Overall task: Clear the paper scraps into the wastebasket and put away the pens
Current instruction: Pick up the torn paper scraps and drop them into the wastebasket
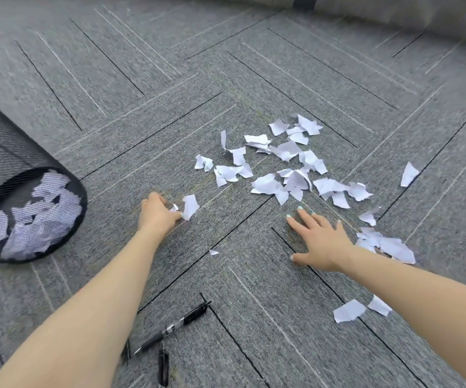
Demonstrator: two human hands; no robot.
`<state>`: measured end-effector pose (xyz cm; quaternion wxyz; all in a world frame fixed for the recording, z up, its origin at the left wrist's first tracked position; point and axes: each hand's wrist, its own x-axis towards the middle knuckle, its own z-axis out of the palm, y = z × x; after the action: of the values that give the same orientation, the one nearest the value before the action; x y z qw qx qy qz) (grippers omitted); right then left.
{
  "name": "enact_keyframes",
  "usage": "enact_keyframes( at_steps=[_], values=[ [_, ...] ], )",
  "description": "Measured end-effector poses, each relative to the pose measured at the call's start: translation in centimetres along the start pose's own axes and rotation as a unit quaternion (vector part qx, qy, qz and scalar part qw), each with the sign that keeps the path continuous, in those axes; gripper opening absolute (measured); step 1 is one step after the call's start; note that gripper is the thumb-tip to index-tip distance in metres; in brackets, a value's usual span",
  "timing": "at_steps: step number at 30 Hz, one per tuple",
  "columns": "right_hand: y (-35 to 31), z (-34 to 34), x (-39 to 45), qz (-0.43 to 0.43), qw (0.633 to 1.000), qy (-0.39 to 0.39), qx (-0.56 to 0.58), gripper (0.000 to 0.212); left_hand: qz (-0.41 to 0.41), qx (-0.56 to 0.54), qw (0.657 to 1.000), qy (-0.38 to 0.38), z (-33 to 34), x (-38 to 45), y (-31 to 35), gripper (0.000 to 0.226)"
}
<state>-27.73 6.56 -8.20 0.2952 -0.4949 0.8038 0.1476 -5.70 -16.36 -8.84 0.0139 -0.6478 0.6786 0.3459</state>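
The paper scraps (290, 166) are thin, white, torn to ragged edges and partly curled, and most lie in a loose scatter at centre right of the frame, with a smaller heap (386, 245) just right of the right wrist and a few strays near the lower right edge. The wastebasket (16, 175) at the left edge is black wire mesh, cylindrical and lying on its side, its top cut off by the frame; white paper inside shows dimly through the mesh of its round end. The left hand (157, 212), left of centre, has its fingers curled and pinched on one scrap (190, 206), with another sliver barely visible at the fingertips. The right hand (320, 240), right of centre, lies flat and spread on the floor, fingers released and grasping nothing, nails painted pale. At the bottom centre a black pen (174, 326) with a clear middle section lies slantwise, and a second dark pen (163, 365) lies just below it, partly hidden by the left forearm, so its full shape is hard to make out. A tiny fragment (213, 252) sits alone between the arms. The carpet (226, 79) is grey, short-piled, laid in herringbone tiles with thin black and pale stripes. A pale band crosses the upper right corner, blurred and unidentifiable.
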Motion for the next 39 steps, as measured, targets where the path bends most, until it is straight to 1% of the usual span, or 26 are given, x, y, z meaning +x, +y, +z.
enact_keyframes(
  at_steps=[2, 3, 6, 7, 12, 16, 19, 20, 22, 23, 24, 26, 27, 30, 31, 32, 33, 34, 36, 38, 39],
  values=[
    [0.1, 0.2, 0.0, -0.001, 1.0, 0.0, 0.002, 0.091, 0.004, 0.02, 1.0, 0.009, 0.2, 0.2, 0.0, 0.046],
    [0.2, 0.2, 0.0, -0.001, 1.0, 0.0, 0.002, 0.091, 0.008, 0.024, 1.0, 0.015, 0.4, 0.2, 0.0, 0.04],
    [0.3, 0.1, -0.1, 0.0, 1.0, -0.004, 0.0, 0.09, 0.029, 0.034, 0.998, 0.032, 1.2, 0.0, 0.3, 0.012],
    [0.2, 0.0, -0.2, 0.0, 1.0, -0.005, 0.0, 0.09, 0.035, 0.037, 0.998, 0.038, 1.2, -0.1, 0.4, 0.006],
    [0.1, -0.2, -0.3, -0.003, 1.0, -0.011, 0.002, 0.09, 0.042, 0.047, 0.997, 0.047, 0.6, -0.3, 0.5, 0.006],
    [0.0, -0.3, -0.2, -0.005, 1.0, -0.027, -0.001, 0.09, 0.015, 0.045, 0.999, -0.002, 0.3, -0.7, 0.5, 0.022],
    [0.0, -0.6, -0.1, -0.006, 0.999, -0.041, -0.011, 0.092, 0.003, 0.086, 0.996, -0.037, 0.4, -0.9, 1.1, 0.037],
    [-0.1, -0.6, -0.1, -0.007, 0.999, -0.041, -0.015, 0.093, 0.008, 0.099, 0.994, -0.042, 0.4, -1.1, 1.4, 0.032],
    [-0.1, -0.7, -0.1, -0.008, 0.999, -0.035, -0.02, 0.094, 0.024, 0.116, 0.992, -0.045, 0.6, -1.4, 1.6, 0.008],
    [-0.1, -0.7, -0.1, -0.009, 0.999, -0.032, -0.02, 0.094, 0.029, 0.116, 0.992, -0.046, 0.7, -1.5, 1.5, 0.006],
    [0.0, -0.6, -0.1, -0.009, 0.999, -0.029, -0.019, 0.094, 0.028, 0.11, 0.992, -0.047, 0.8, -1.6, 1.4, 0.009],
    [0.0, -0.5, -0.1, -0.01, 0.999, -0.029, -0.015, 0.094, 0.029, 0.079, 0.996, -0.043, 0.6, -1.8, 1.3, 0.008],
    [0.0, -0.5, -0.1, -0.01, 0.999, -0.029, -0.011, 0.094, 0.03, 0.048, 0.998, -0.041, 0.4, -1.8, 1.4, 0.009],
    [-0.1, -0.5, -0.2, -0.009, 1.0, -0.029, 0.005, 0.093, 0.015, -0.095, 0.994, -0.043, -0.6, -1.4, 2.7, 0.009],
    [-0.1, -0.5, -0.3, -0.007, 0.999, -0.031, 0.009, 0.093, 0.013, -0.119, 0.992, -0.039, -0.6, -1.1, 3.3, 0.01],
    [-0.3, -0.6, -0.4, -0.005, 0.999, -0.032, 0.009, 0.093, 0.018, -0.119, 0.992, -0.04, -0.2, -1.2, 3.8, 0.011],
    [-0.5, -0.6, -0.4, -0.003, 0.999, -0.031, 0.005, 0.094, 0.028, -0.099, 0.994, -0.038, 0.6, -1.3, 4.3, 0.013],
    [-0.7, -0.6, -0.4, -0.002, 1.0, -0.031, -0.002, 0.094, 0.041, -0.052, 0.998, -0.021, 1.6, -1.5, 4.6, 0.015],
    [-1.1, -1.0, -0.2, -0.004, 0.999, -0.038, -0.026, 0.091, 0.059, 0.053, 0.996, 0.037, 3.7, -1.9, 4.9, 0.017],
    [-0.9, -2.2, 0.2, -0.008, 0.997, -0.06, -0.046, 0.083, 0.067, 0.084, 0.992, 0.071, 4.4, -2.2, 5.3, 0.018],
    [-0.6, -3.1, 0.6, -0.014, 0.996, -0.075, -0.046, 0.076, 0.066, 0.08, 0.992, 0.071, 4.5, -2.1, 5.4, 0.016]
  ],
)
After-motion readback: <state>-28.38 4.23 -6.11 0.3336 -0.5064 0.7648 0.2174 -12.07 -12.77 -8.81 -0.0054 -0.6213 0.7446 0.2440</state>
